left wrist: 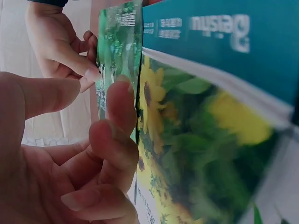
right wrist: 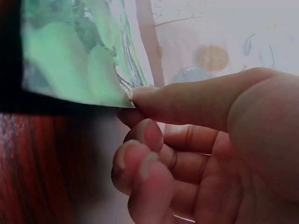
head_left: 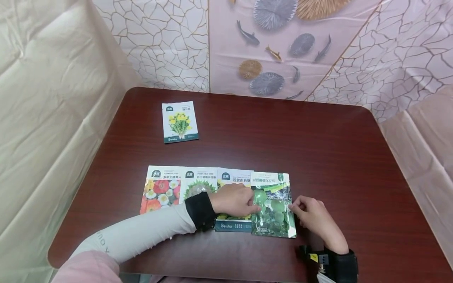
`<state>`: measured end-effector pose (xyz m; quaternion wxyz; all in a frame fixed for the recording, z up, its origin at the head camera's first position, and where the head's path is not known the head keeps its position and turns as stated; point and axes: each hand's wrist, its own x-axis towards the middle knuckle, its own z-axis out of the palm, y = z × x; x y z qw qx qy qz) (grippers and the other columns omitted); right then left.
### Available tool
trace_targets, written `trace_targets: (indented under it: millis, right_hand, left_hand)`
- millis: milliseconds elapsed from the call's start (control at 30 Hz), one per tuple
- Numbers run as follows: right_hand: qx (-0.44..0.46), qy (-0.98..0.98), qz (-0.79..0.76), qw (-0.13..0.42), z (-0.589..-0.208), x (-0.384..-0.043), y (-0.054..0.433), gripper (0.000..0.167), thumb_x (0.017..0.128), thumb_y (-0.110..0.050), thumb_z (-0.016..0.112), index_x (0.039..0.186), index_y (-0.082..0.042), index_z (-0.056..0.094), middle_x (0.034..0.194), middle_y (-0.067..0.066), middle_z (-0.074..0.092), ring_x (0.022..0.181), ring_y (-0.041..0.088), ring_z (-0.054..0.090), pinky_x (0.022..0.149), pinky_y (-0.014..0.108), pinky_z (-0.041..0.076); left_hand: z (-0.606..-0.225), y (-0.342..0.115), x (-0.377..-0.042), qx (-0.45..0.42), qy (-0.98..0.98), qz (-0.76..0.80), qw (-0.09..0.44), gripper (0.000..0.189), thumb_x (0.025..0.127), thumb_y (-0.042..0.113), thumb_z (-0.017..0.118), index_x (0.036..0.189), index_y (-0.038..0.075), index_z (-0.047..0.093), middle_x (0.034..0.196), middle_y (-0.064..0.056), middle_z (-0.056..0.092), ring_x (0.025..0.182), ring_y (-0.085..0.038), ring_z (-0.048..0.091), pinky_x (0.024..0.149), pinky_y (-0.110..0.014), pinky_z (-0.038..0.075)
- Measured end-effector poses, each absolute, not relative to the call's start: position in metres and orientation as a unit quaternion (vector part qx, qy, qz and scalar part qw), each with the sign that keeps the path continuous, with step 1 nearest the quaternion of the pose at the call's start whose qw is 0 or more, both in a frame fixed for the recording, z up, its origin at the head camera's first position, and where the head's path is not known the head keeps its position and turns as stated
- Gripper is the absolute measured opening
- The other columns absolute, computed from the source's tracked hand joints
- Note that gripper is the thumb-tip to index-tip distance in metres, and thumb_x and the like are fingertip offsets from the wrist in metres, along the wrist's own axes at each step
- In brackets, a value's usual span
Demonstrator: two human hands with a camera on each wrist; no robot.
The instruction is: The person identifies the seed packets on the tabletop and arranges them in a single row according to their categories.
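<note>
A row of seed packets lies along the near part of the table. At its right end is a green packet [head_left: 274,222] with round green fruit pictured. My right hand [head_left: 315,216] pinches this packet's right edge between thumb and forefinger, seen close up in the right wrist view [right wrist: 187,140]. My left hand [head_left: 233,199] lies over the sunflower packet [head_left: 233,226], its fingers loosely bent and its fingertips at the green packet's left edge. In the left wrist view, the left thumb [left wrist: 51,95] stands apart from the fingers.
Left in the row are a packet with a spiky green flower head [head_left: 199,184] and one with red and white blooms [head_left: 161,192]. A yellow-flower packet [head_left: 180,122] lies farther back on the brown table [head_left: 283,133]. Patterned cloth [head_left: 170,43] hangs behind.
</note>
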<state>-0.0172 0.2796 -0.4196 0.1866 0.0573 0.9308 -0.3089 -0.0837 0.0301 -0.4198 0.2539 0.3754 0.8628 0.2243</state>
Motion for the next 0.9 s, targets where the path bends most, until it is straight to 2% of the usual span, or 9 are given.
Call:
trace_targets:
  millis: [267,467,633,767,900]
  right_hand:
    - [0.068,0.929,-0.313,0.187,-0.426,-0.017,0.283,0.017,0.097,-0.019,0.058,0.086,-0.007,0.058,0.063,0.005,0.055,0.055,0.017,0.055,0.051,0.028,0.043]
    - [0.084,0.920,-0.337,0.181,-0.428,-0.016,0.282,0.018,0.098,-0.020,0.057,0.089,-0.004,0.058,0.064,0.007,0.058,0.055,0.018,0.058,0.051,0.029,0.050]
    - [0.103,0.912,-0.352,0.184,-0.428,-0.017,0.281,0.019,0.098,-0.020,0.056,0.090,-0.003,0.057,0.066,0.009,0.058,0.055,0.018,0.059,0.052,0.029,0.051]
    - [0.121,0.906,-0.362,0.183,-0.431,-0.015,0.281,0.022,0.098,-0.024,0.056,0.093,-0.002,0.056,0.067,0.009,0.059,0.055,0.019,0.060,0.053,0.030,0.053]
    - [0.149,0.910,-0.352,0.159,-0.430,-0.011,0.283,0.033,0.099,-0.036,0.054,0.101,-0.004,0.054,0.070,0.008,0.061,0.057,0.018,0.060,0.055,0.030,0.052]
  left_hand:
    - [-0.421,0.031,-0.081,0.369,0.872,0.212,0.243,0.053,0.095,0.046,0.056,0.051,0.024,0.036,0.046,0.012,0.023,0.043,-0.006,0.022,0.044,-0.022,0.015]
    - [-0.423,0.028,-0.080,0.367,0.873,0.219,0.236,0.056,0.094,0.046,0.057,0.049,0.023,0.033,0.046,0.011,0.019,0.042,-0.006,0.017,0.044,-0.023,0.011]
    - [-0.423,0.024,-0.078,0.371,0.866,0.233,0.241,0.056,0.095,0.044,0.057,0.049,0.022,0.034,0.046,0.010,0.019,0.042,-0.006,0.016,0.045,-0.022,0.012]
    - [-0.422,0.018,-0.075,0.367,0.865,0.250,0.233,0.043,0.095,0.043,0.058,0.059,0.022,0.049,0.050,0.012,0.034,0.044,-0.004,0.030,0.046,-0.020,0.024]
    - [-0.417,0.004,-0.069,0.356,0.860,0.303,0.206,0.024,0.096,0.042,0.057,0.083,0.023,0.064,0.060,0.013,0.053,0.053,-0.001,0.048,0.055,-0.018,0.039]
